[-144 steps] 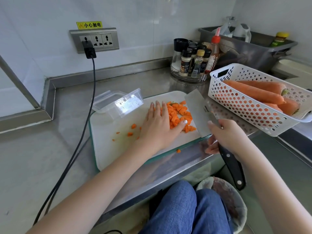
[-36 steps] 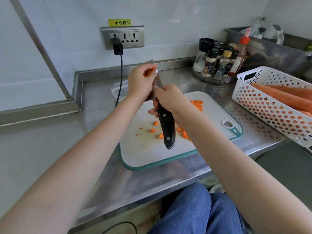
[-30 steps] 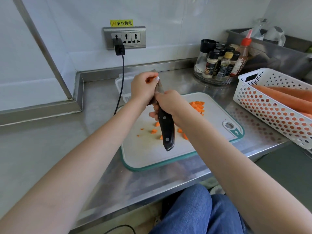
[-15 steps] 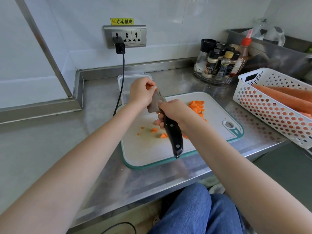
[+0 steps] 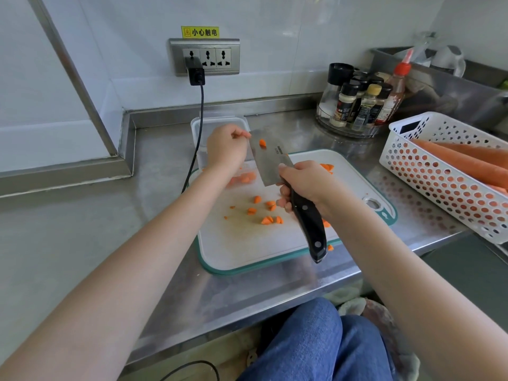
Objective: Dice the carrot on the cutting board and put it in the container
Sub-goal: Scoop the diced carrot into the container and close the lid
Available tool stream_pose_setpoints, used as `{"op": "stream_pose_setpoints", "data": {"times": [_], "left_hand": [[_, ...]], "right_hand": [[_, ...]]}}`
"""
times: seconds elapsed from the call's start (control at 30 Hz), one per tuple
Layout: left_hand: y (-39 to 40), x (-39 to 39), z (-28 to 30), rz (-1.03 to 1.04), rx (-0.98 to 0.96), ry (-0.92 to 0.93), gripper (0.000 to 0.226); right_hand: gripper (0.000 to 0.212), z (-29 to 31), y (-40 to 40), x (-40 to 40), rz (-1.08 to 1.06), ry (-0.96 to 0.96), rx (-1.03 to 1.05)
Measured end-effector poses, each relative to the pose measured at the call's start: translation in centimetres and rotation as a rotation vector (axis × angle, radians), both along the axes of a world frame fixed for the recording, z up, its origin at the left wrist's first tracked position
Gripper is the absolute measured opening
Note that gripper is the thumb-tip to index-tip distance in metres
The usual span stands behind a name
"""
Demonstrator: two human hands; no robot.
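My right hand (image 5: 305, 182) grips the black handle of a cleaver (image 5: 268, 160), held above the white cutting board (image 5: 247, 243) with its flat side up. One carrot piece (image 5: 262, 143) sticks to the blade. My left hand (image 5: 226, 147) hovers with curled fingers at the blade's far corner, over the clear container (image 5: 220, 123) at the board's far left. Blurred orange dice (image 5: 243, 177) show through the container wall. Loose diced carrot (image 5: 268, 213) is scattered mid-board, and a small pile (image 5: 327, 167) lies behind my right hand.
A white perforated basket (image 5: 439, 188) with whole carrots stands at the right. Spice bottles (image 5: 357, 105) sit on a round tray at the back. A black cable (image 5: 199, 127) hangs from the wall socket past the container. One carrot bit (image 5: 330, 247) lies off the board near the counter edge.
Both hands carried the cleaver with carrot from the board over to the container. The blade has since come down and turned flatter, my left hand has slid to its corner, and dice now show in the container.
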State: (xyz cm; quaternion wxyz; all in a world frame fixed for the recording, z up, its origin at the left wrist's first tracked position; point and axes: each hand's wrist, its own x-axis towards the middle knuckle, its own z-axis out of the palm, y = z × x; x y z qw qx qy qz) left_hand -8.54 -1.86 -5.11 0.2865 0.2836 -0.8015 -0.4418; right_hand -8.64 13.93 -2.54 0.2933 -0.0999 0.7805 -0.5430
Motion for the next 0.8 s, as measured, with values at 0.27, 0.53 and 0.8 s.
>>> {"op": "stream_pose_setpoints", "data": {"times": [0.27,0.53,0.8], "left_hand": [[-2.2,3.8,0.1,-0.034,-0.334,-0.167,0.024],[-0.5,5.1,-0.5,-0.233,-0.434,-0.273,0.021],[0.4,5.5,-0.7,-0.427,-0.584,-0.100,0.070]], "right_hand": [[0.022,0.3,0.2,0.0,0.067,0.073,0.083],[0.026,1.2,1.8,0.0,0.200,0.314,0.208],[0.023,2.2,2.6,0.4,0.236,0.470,0.267]]}}
